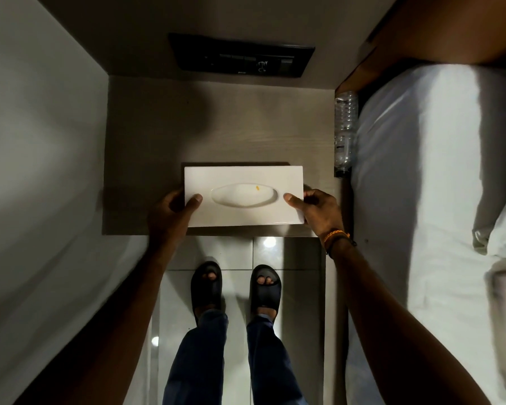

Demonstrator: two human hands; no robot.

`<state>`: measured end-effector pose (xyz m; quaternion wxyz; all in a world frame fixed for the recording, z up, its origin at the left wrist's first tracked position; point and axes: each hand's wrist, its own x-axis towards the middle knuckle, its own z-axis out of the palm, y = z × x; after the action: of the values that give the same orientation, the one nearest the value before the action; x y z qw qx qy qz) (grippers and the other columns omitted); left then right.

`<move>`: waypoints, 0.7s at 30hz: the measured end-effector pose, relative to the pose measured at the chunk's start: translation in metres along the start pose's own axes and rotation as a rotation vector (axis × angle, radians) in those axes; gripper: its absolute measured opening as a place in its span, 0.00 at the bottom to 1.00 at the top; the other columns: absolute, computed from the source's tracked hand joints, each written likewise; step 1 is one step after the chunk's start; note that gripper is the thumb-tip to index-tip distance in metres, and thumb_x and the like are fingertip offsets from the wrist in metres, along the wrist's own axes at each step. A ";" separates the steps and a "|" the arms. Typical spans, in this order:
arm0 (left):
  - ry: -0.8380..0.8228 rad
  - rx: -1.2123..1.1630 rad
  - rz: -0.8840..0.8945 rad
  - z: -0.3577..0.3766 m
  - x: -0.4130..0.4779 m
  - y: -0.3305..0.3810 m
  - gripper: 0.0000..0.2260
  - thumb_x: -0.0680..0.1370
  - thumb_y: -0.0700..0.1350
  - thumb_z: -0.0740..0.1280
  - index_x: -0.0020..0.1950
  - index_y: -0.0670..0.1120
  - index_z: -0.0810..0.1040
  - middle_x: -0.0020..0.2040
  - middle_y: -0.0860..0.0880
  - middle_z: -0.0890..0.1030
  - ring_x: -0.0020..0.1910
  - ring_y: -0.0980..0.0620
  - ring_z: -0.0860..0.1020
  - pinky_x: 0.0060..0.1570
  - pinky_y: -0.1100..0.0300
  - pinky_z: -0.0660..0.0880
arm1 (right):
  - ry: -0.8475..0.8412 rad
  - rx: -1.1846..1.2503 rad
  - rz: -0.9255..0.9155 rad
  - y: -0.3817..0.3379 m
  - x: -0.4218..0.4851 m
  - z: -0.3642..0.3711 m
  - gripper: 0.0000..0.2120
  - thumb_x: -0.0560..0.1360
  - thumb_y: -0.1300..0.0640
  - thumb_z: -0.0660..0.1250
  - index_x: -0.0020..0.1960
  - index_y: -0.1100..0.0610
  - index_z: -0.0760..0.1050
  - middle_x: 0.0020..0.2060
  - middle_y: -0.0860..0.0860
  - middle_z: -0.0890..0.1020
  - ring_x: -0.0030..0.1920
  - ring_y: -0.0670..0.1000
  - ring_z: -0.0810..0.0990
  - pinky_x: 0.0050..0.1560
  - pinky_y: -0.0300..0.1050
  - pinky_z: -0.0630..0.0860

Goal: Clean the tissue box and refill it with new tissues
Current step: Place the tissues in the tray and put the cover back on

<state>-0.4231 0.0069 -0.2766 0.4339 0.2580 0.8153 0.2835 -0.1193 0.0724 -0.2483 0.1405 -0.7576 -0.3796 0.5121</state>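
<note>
A white rectangular tissue box [244,176] with an oval opening on top sits at the front edge of a wooden bedside table [216,130]. A small orange speck shows inside the oval. My left hand [173,213] grips the box's left end, thumb on top. My right hand [316,210] grips the right end the same way; its wrist wears an orange bracelet. No loose tissues are visible.
A black switch panel [241,55] is set in the wall behind the table. A clear plastic bottle [345,131] lies wedged between the table and the white bed [427,176] on the right. Another white bed [41,171] is on the left. My sandalled feet stand on tiled floor.
</note>
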 end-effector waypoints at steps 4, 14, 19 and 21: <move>-0.020 0.029 0.023 -0.002 0.003 0.001 0.22 0.75 0.59 0.74 0.64 0.48 0.81 0.51 0.50 0.83 0.46 0.53 0.81 0.45 0.54 0.81 | 0.050 -0.005 -0.019 0.001 0.000 0.002 0.19 0.63 0.38 0.80 0.39 0.52 0.82 0.37 0.46 0.87 0.43 0.50 0.85 0.57 0.59 0.82; 0.014 0.021 0.071 0.001 0.007 0.001 0.20 0.78 0.58 0.71 0.65 0.48 0.81 0.50 0.52 0.81 0.48 0.51 0.80 0.48 0.53 0.80 | 0.059 -0.010 -0.082 0.003 -0.003 0.007 0.16 0.69 0.39 0.77 0.45 0.50 0.81 0.43 0.45 0.87 0.49 0.47 0.85 0.61 0.53 0.81; 0.000 0.004 0.076 0.002 0.010 0.001 0.19 0.78 0.57 0.72 0.64 0.49 0.81 0.47 0.55 0.81 0.46 0.53 0.80 0.44 0.57 0.79 | 0.044 -0.011 -0.035 0.002 0.004 0.005 0.19 0.66 0.37 0.78 0.44 0.51 0.82 0.42 0.45 0.87 0.49 0.49 0.85 0.59 0.57 0.82; -0.007 -0.013 0.056 0.002 0.012 0.001 0.18 0.78 0.55 0.72 0.64 0.48 0.81 0.49 0.52 0.82 0.49 0.49 0.82 0.47 0.52 0.81 | 0.044 0.003 -0.018 0.001 0.006 0.004 0.20 0.65 0.37 0.79 0.43 0.52 0.82 0.42 0.46 0.87 0.49 0.51 0.85 0.58 0.58 0.82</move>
<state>-0.4272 0.0164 -0.2839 0.4302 0.2789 0.8044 0.3000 -0.1214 0.0759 -0.2547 0.1547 -0.7650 -0.3824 0.4945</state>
